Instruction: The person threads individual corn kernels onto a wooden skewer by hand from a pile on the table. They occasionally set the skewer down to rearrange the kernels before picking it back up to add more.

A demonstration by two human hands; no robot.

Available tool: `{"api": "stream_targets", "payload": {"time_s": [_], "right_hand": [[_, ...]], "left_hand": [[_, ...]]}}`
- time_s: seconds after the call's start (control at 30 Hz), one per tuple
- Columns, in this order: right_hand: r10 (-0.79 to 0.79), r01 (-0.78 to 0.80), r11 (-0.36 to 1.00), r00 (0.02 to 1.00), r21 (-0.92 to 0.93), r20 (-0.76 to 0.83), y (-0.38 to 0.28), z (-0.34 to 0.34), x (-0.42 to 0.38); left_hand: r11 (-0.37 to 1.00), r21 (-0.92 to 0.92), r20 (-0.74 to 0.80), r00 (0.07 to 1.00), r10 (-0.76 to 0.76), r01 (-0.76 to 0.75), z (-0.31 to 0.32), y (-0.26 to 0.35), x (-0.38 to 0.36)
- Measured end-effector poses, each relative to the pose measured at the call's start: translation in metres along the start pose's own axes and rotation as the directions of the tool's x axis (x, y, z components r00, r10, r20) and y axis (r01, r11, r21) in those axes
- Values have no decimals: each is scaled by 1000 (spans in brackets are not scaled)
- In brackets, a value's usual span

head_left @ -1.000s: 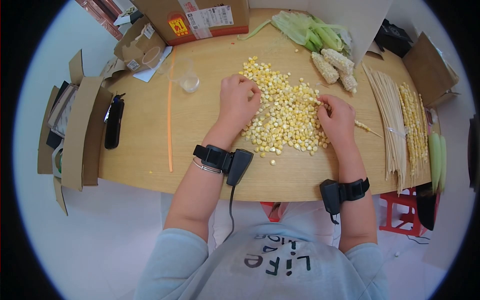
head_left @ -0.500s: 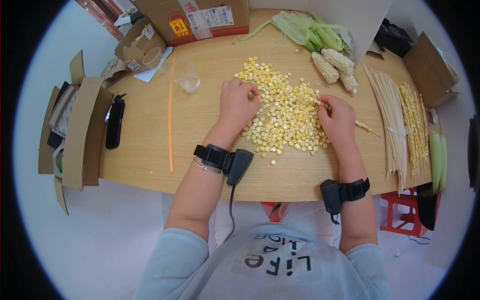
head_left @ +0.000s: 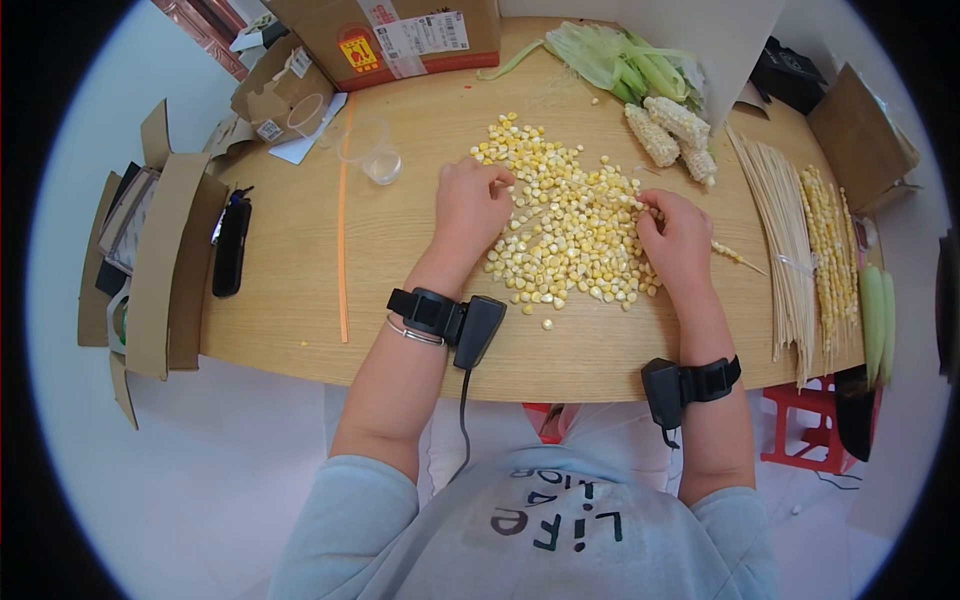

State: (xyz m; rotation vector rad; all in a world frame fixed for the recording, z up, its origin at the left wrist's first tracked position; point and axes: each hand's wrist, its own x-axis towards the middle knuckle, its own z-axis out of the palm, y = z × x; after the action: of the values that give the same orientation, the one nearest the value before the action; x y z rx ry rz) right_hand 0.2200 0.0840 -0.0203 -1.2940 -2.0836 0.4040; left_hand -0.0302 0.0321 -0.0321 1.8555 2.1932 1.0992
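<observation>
A loose pile of yellow corn kernels [head_left: 580, 235] is spread on the wooden table in front of me. My right hand [head_left: 678, 235] is closed around a thin wooden skewer [head_left: 736, 256] at the pile's right side. Kernels are threaded on the part that sticks out behind the hand, and its bare end points right and toward me. At the pile's left edge is my left hand [head_left: 472, 208], its fingers curled with thumb and forefinger close together. Whatever is between them, if anything, is hidden or too small to make out.
Right: a bundle of bare skewers [head_left: 775, 240], kernel-loaded skewers [head_left: 828, 255] and green-husked corn [head_left: 875, 320]. Behind the pile: stripped cobs [head_left: 680, 122] and husks [head_left: 655, 75]. Left: a clear cup [head_left: 382, 166], an orange strip [head_left: 342, 250], a black case [head_left: 231, 245] and an open carton [head_left: 165, 270].
My left hand has shifted slightly left, away from the kernels. My right hand stays in place with the skewer.
</observation>
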Motion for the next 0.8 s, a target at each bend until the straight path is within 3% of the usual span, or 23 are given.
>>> {"api": "stream_targets", "payload": {"time_s": [0.07, 0.6, 0.7, 0.77, 0.8], "right_hand": [[-6, 6, 1000, 1000, 4, -6, 0, 0, 0], [-21, 21, 1000, 1000, 15, -10, 1, 1, 0], [-57, 58, 998, 998, 14, -20, 2, 2, 0], [-78, 78, 997, 997, 1, -24, 1, 2, -1], [-99, 98, 995, 995, -7, -32, -1, 1, -2]], "left_hand": [[996, 49, -54, 996, 75, -72, 1, 1, -2], [993, 39, -35, 993, 109, -108, -2, 5, -2], [996, -76, -30, 998, 53, -55, -2, 8, 0], [925, -366, 22, 995, -100, 101, -2, 14, -2], [925, -366, 22, 995, -101, 102, -1, 15, -3]]}}
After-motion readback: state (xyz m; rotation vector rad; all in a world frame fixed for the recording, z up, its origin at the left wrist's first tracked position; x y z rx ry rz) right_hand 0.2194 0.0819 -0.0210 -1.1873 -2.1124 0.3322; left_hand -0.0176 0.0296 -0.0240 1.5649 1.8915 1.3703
